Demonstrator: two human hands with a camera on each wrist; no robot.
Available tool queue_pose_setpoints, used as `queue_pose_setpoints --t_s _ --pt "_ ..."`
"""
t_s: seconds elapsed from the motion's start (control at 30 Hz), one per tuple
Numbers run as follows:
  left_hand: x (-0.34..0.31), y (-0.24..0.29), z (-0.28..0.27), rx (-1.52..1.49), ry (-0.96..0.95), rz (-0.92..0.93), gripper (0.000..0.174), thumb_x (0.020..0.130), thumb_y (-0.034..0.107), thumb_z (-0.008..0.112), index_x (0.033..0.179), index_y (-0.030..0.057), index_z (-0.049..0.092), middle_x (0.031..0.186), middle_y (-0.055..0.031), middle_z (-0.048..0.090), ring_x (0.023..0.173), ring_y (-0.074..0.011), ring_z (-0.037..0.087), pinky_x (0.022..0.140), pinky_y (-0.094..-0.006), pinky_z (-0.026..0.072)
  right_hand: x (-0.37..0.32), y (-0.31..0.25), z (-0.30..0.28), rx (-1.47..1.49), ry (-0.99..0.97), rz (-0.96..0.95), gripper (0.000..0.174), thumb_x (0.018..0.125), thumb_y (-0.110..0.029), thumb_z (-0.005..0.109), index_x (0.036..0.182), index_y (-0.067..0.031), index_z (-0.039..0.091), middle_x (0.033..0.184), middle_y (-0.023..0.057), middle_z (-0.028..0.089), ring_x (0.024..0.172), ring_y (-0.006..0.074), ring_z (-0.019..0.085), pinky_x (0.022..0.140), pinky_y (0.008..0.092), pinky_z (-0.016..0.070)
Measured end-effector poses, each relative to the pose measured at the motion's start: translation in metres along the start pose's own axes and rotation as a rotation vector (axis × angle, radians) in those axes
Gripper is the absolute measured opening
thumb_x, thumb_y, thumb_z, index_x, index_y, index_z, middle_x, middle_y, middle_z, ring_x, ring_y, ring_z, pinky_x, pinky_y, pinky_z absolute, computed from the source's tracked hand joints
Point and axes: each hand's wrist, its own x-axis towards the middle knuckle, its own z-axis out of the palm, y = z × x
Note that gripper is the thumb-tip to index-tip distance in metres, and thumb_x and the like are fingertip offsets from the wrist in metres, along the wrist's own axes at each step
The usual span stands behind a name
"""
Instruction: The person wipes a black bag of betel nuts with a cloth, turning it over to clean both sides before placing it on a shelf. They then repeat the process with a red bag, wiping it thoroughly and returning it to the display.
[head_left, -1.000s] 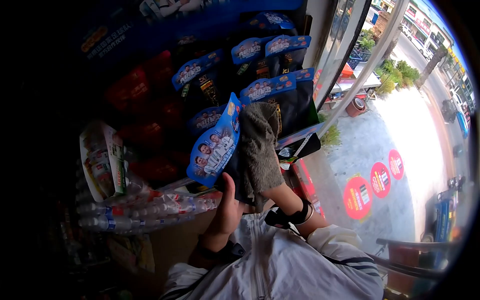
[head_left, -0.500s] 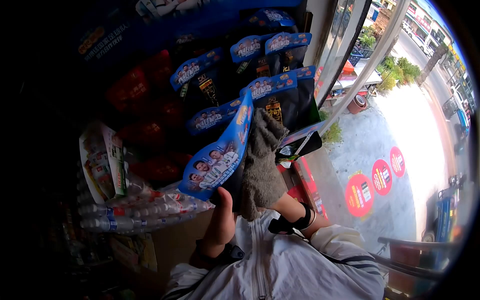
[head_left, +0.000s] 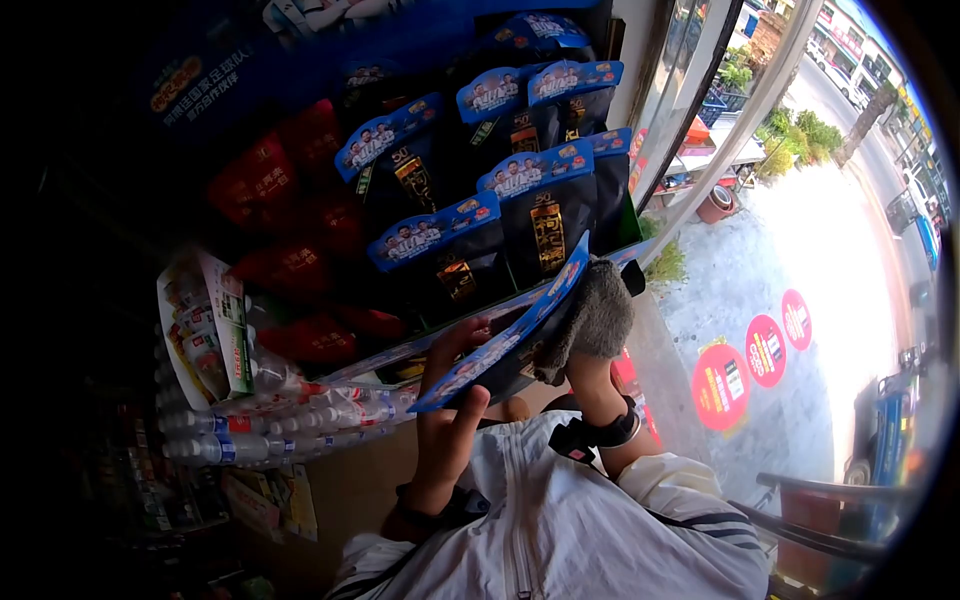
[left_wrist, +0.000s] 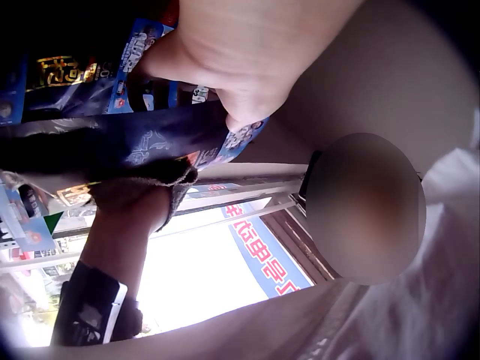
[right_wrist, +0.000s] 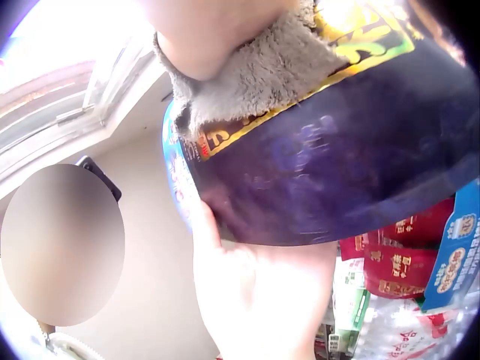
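My left hand (head_left: pixel 448 425) grips a black snack bag with a blue header card (head_left: pixel 510 335) by its lower left end, thumb on the near side. Seen almost edge-on in the head view, the bag tilts up to the right. Its dark face with gold lettering (right_wrist: pixel 330 172) shows in the right wrist view. A grey towelling cloth (head_left: pixel 603 310) covers my right hand (head_left: pixel 592 378), hiding the fingers. In the right wrist view the cloth lies against the bag's gold-lettered panel.
Behind stand rows of similar black bags (head_left: pixel 545 225) in a display box, with red bags (head_left: pixel 255 185) to their left. Shrink-wrapped bottles (head_left: pixel 290 415) and an open white carton (head_left: pixel 205 325) sit lower left. A window frame (head_left: pixel 735 140) and sunlit pavement are on the right.
The held bag has swung right and turned from facing me to nearly edge-on. My cloth-covered right hand has moved right and down with it, uncovering the bags behind.
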Motion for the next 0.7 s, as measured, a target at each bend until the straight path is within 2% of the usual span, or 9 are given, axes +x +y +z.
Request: queue_pose_setpoints --t_s 0.07,0.13,0.2,0.27,0.43,0.5,0.53,0.57,0.7 --pt "-0.004 -0.004 0.003 -0.010 0.113 0.074 0.049 0.081 0.022 0.064 0.118 0.0005 0.041 0.115 -0.0112 0.048 0.103 -0.0188 0.048 0.091 -0.0317 0.0366 -0.003 0.009 -0.003 -0.278 0.033 0.023 0.045 0.088 -0.013 0.047 0.129 0.0011 0.037 0.131 0.0184 0.040 0.123 0.0315 0.036 0.103 0.0377 0.0265" --pt "-0.021 -0.019 -0.011 0.380 0.253 0.537 0.035 0.078 0.018 0.066 0.102 0.0044 0.044 0.103 -0.0107 0.049 0.092 -0.0187 0.049 0.083 -0.0296 0.0389 -0.015 0.022 0.008 -0.076 -0.029 0.306 0.046 0.091 -0.010 0.043 0.134 0.0006 0.030 0.136 0.0147 0.035 0.127 0.0284 0.031 0.105 0.0366 0.0218" --pt "-0.028 -0.017 -0.014 0.587 -0.143 0.616 0.037 0.079 0.026 0.064 0.099 0.0039 0.042 0.105 -0.0159 0.044 0.090 -0.0214 0.046 0.080 -0.0329 0.0390 -0.028 0.025 0.015 0.265 0.112 0.577 0.044 0.093 -0.008 0.040 0.134 0.0009 0.029 0.137 0.0140 0.033 0.127 0.0267 0.030 0.106 0.0349 0.0208" --pt "-0.020 -0.001 0.010 0.844 -0.099 0.425 0.061 0.079 0.035 0.066 0.121 0.0015 0.038 0.126 -0.0206 0.034 0.112 -0.0294 0.040 0.093 -0.0413 0.0346 0.009 -0.012 -0.010 -0.141 0.215 0.232 0.044 0.090 -0.010 0.046 0.130 0.0017 0.035 0.129 0.0141 0.042 0.119 0.0262 0.040 0.101 0.0337 0.0290" --pt "-0.014 -0.013 0.017 0.346 0.048 0.338 0.099 0.076 0.047 0.066 0.138 -0.0027 0.008 0.139 -0.0276 0.014 0.126 -0.0388 0.027 0.101 -0.0488 0.0253 0.046 -0.071 -0.055 0.397 -0.399 0.204 0.041 0.068 -0.022 0.071 0.101 -0.0016 0.058 0.103 0.0120 0.058 0.095 0.0272 0.057 0.084 0.0330 0.0455" --pt "-0.044 -0.054 -0.003 0.227 0.108 0.346 0.104 0.075 0.053 0.064 0.139 -0.0033 0.003 0.140 -0.0240 0.016 0.128 -0.0357 0.025 0.104 -0.0457 0.0189 0.013 -0.069 -0.031 0.653 -0.322 0.297 0.036 0.062 -0.022 0.071 0.090 -0.0026 0.060 0.092 0.0097 0.060 0.082 0.0264 0.059 0.075 0.0326 0.0475" --pt "-0.047 -0.046 -0.042 0.574 -0.360 0.219 0.097 0.078 0.052 0.061 0.138 -0.0041 0.010 0.141 -0.0213 0.019 0.126 -0.0331 0.029 0.104 -0.0443 0.0196 0.003 -0.070 -0.020 0.901 -0.238 0.392 0.031 0.057 -0.021 0.072 0.080 -0.0036 0.061 0.080 0.0075 0.062 0.070 0.0255 0.061 0.066 0.0323 0.0495" --pt "-0.048 -0.052 -0.045 0.582 -0.351 0.217 0.097 0.078 0.052 0.061 0.138 -0.0041 0.010 0.141 -0.0213 0.019 0.126 -0.0331 0.029 0.104 -0.0443 0.0196 0.014 -0.078 -0.017 0.887 -0.147 0.095 0.029 0.057 -0.021 0.071 0.079 -0.0045 0.061 0.079 0.0077 0.062 0.069 0.0252 0.060 0.065 0.0322 0.0487" --pt "-0.045 -0.083 -0.041 0.611 0.398 0.771 0.048 0.091 0.027 0.042 0.129 -0.0032 0.037 0.130 -0.0297 0.034 0.115 -0.0362 0.043 0.097 -0.0497 0.0348 0.004 -0.083 -0.003 0.815 -0.279 -0.352 0.029 0.061 -0.020 0.064 0.086 -0.0055 0.063 0.090 0.0072 0.063 0.082 0.0229 0.061 0.071 0.0316 0.0456"
